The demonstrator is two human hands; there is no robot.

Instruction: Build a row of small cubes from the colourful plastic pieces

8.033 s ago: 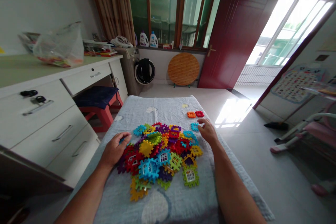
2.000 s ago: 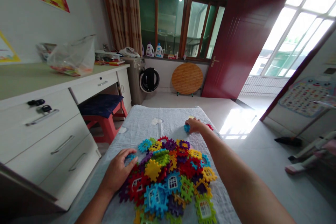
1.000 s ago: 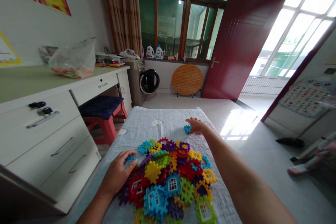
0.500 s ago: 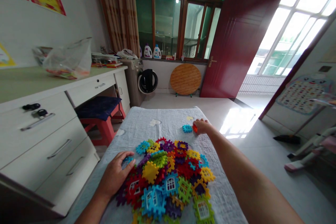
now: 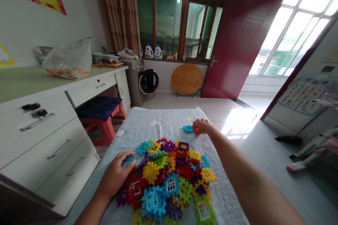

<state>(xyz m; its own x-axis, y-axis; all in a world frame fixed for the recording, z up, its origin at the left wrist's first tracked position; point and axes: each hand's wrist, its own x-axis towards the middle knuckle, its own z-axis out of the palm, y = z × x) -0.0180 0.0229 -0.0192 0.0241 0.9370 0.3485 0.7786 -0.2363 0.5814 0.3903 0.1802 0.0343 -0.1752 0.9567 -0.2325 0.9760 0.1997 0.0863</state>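
Colourful notched plastic pieces lie heaped on the cloth-covered table (image 5: 142, 119), among them a yellow piece (image 5: 151, 173) and a blue window piece (image 5: 171, 184). At the heap's left edge rests my left hand (image 5: 117, 172), its thumb and fingers apart around a blue piece (image 5: 127, 160) lying there. Farther back on the right, my right hand (image 5: 202, 126) has its fingers closed on an orange piece (image 5: 195, 128). That piece sits against the right side of a flat blue piece (image 5: 188, 129); whether they are joined is too small to tell.
To the left stand a white desk (image 5: 52, 123) with a plastic bag (image 5: 70, 61) on it and a red stool (image 5: 104, 126). Beyond the table are a washing machine (image 5: 136, 77), a round wooden board (image 5: 186, 79) and a red door (image 5: 235, 38).
My right hand and the orange piece have shifted very slightly left, closer to the blue piece. My left hand has barely moved.
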